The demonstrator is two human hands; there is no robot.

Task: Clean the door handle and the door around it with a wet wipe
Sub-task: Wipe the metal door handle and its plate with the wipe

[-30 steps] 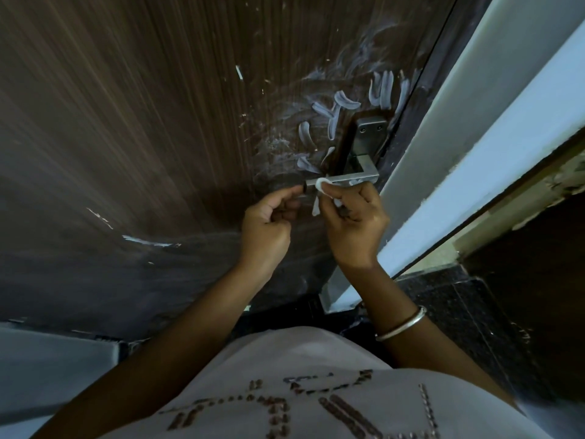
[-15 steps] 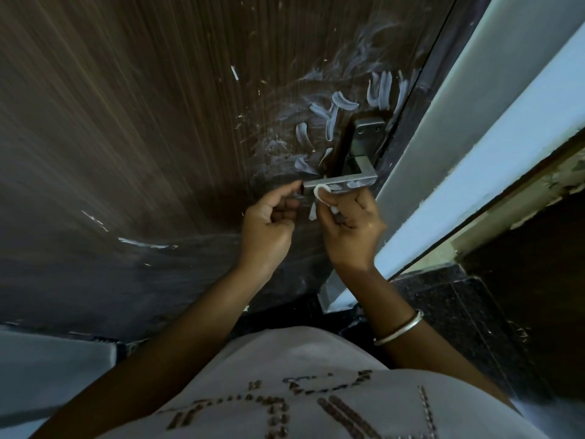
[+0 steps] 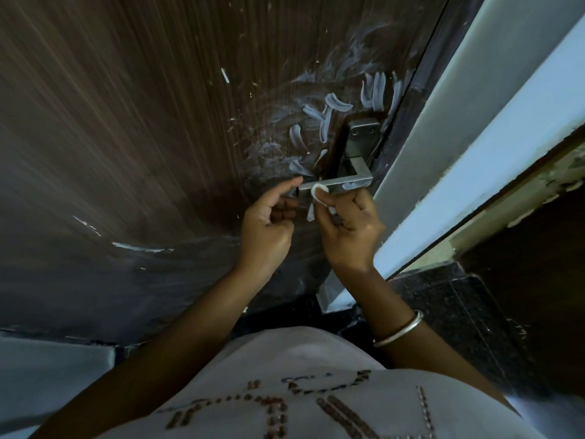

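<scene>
A dark brown wooden door [image 3: 152,128] fills the view, smeared with white streaks [image 3: 319,122] around its metal lever handle [image 3: 345,182]. White smears also sit on the lever's right end. My left hand [image 3: 269,226] pinches the lever's free left end between thumb and forefinger. My right hand [image 3: 346,232] is shut on a small white wet wipe [image 3: 318,193] and presses it against the lever's underside near the middle. A strip of the wipe hangs down between my hands. The handle's backplate [image 3: 361,137] stands above the lever.
A pale blue-white door frame [image 3: 468,160] runs diagonally right of the handle. Dark speckled floor [image 3: 459,312] lies below it. More white marks [image 3: 133,247] sit low on the door at left. A bangle circles my right wrist.
Both hands stay at the lever. My right hand with the wipe has shifted slightly left along the lever. My left thumb and finger keep hold of the lever's end.
</scene>
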